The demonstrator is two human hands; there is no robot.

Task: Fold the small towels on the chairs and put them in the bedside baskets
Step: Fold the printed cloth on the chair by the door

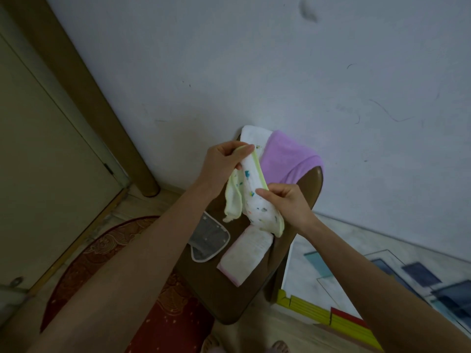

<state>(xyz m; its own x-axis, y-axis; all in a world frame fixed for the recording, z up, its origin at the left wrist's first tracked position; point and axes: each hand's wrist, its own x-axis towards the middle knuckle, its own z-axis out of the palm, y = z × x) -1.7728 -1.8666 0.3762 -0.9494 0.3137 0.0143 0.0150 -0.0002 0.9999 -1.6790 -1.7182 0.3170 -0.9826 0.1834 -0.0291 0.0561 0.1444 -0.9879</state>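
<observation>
Head view: the person is standing over the chair, holding a printed towel above the seat. The left hand is pinching its upper edge; the right hand is pinching the lower edge. Folding appears under way; next, the corners likely need matching. A folded towel, grey cloth and purple towel are lying on the chair, which is standing against the wall beside a red rug.

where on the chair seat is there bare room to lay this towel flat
Bare seat lies nearest the person, below the grey cloth and pink-edged folded towel. The far end is crowded by the purple towel and a white one.
</observation>
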